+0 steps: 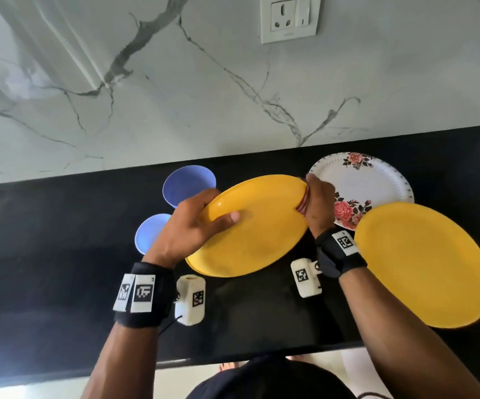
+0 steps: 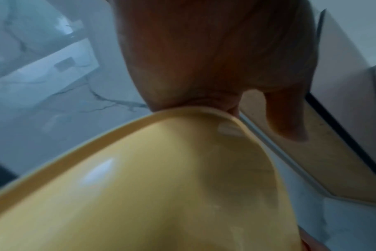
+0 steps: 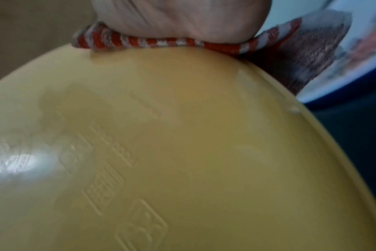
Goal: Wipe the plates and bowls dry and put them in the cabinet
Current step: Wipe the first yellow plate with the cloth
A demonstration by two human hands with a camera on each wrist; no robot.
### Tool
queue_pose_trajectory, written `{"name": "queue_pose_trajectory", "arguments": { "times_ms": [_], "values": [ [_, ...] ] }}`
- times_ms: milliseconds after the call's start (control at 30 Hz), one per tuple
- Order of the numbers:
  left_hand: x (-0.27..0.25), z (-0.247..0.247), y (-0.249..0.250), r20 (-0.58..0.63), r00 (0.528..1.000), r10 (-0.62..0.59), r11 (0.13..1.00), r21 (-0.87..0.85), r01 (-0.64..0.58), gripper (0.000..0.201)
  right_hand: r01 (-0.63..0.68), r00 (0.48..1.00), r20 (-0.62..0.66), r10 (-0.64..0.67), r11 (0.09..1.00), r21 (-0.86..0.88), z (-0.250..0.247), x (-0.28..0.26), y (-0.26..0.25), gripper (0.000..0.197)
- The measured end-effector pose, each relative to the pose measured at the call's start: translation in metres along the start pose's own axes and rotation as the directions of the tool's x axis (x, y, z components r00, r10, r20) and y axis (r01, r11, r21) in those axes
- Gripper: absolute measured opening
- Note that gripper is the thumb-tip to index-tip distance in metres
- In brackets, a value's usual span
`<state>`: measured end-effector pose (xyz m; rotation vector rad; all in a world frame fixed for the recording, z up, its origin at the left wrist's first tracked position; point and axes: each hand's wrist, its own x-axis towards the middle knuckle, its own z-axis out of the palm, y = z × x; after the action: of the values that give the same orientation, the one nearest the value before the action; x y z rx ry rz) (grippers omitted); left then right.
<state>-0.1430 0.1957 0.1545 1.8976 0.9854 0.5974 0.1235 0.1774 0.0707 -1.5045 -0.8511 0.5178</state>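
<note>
Left hand (image 1: 188,226) grips the near rim of a yellow plate (image 1: 250,226), thumb curled over the upper face and fingers underneath, holding it lifted and tilted above the black surface (image 1: 60,254). Right hand (image 1: 317,205) presses a red-and-white striped cloth (image 3: 161,42) against the far rim, fingers closed round the cloth; the wrist views are blurred, so how much cloth wraps the edge is hard to say.

Judged from this grip, the plate could slip: only 1 hand truly holds it, its glossy underside may be wet, and a hard rub from the cloth side could lever it out of the thumb pinch. Falling, it would land near the 2 blue bowls (image 1: 188,187) just beyond the left hand, or on the floral plate (image 1: 371,182) behind the right hand.

A second yellow plate (image 1: 423,266) lies to the outside of the right wrist. Behind the surface rises a white marble-veined wall (image 1: 175,96) with a socket and switch plate (image 1: 289,17). No cabinet shows.
</note>
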Motion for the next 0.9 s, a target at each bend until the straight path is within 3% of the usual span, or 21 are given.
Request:
{"name": "queue_pose_trajectory", "arguments": {
  "times_ms": [67,133,200,233,333,400,467,500,567,633,700,767,867,900],
  "values": [
    [0.011,0.002,0.015,0.09,0.996,-0.008,0.984,0.179,-0.008,0.053,0.284,0.956,0.129,-0.265,0.945,-0.165,0.001,0.004,-0.018,0.056],
    [0.025,0.012,0.025,0.137,0.989,0.049,0.95,0.299,-0.088,0.045,0.528,0.844,0.245,-0.476,0.818,-0.228,0.005,0.005,-0.038,0.047],
    [0.033,0.023,0.029,0.158,0.98,0.118,0.921,0.352,-0.167,0.036,0.653,0.754,0.295,-0.586,0.718,-0.242,0.006,0.01,-0.049,0.041],
    [0.034,0.026,0.028,0.154,0.979,0.134,0.915,0.36,-0.182,0.032,0.663,0.746,0.292,-0.599,0.711,-0.236,0.006,0.011,-0.049,0.04],
    [0.027,0.027,0.018,0.109,0.981,0.16,0.935,0.301,-0.186,0.029,0.525,0.846,0.224,-0.485,0.83,-0.189,0.002,0.013,-0.038,0.044],
    [0.016,0.027,0.005,0.028,0.99,0.139,0.974,0.176,-0.142,0.03,0.295,0.948,0.141,-0.285,0.954,-0.058,0.0,0.012,-0.019,0.047],
    [0.004,0.031,-0.005,-0.072,0.994,0.077,0.997,-0.017,-0.079,0.025,0.024,0.999,0.036,-0.03,0.987,0.158,-0.002,0.011,0.009,0.046],
    [-0.001,0.034,-0.011,-0.109,0.993,0.042,0.992,-0.115,-0.054,0.024,-0.099,0.995,0.016,0.098,0.966,0.238,-0.003,0.009,0.023,0.045],
    [-0.008,0.04,-0.021,-0.16,0.987,-0.021,0.963,-0.268,-0.023,0.027,-0.338,0.94,0.076,0.333,0.873,0.351,-0.001,0.004,0.048,0.037],
    [-0.012,0.044,-0.029,-0.205,0.975,-0.083,0.938,-0.348,0.006,0.04,-0.483,0.873,0.153,0.462,0.783,0.393,0.005,-0.002,0.06,0.047],
    [-0.014,0.046,-0.034,-0.228,0.966,-0.122,0.916,-0.401,0.021,0.041,-0.507,0.856,0.107,0.506,0.779,0.368,0.009,-0.006,0.058,0.042],
    [-0.016,0.046,-0.039,-0.237,0.961,-0.14,0.89,-0.455,0.018,0.045,-0.439,0.886,-0.014,0.463,0.849,0.292,0.011,-0.006,0.052,0.043],
    [-0.017,0.045,-0.037,-0.248,0.949,-0.195,0.844,-0.536,0.034,0.079,-0.306,0.918,-0.176,0.356,0.917,0.257,0.011,-0.004,0.045,0.047],
    [-0.016,0.045,-0.036,-0.242,0.946,-0.215,0.826,-0.562,0.044,0.082,-0.271,0.913,-0.235,0.334,0.925,0.265,0.008,-0.001,0.044,0.045]
  ]
}}
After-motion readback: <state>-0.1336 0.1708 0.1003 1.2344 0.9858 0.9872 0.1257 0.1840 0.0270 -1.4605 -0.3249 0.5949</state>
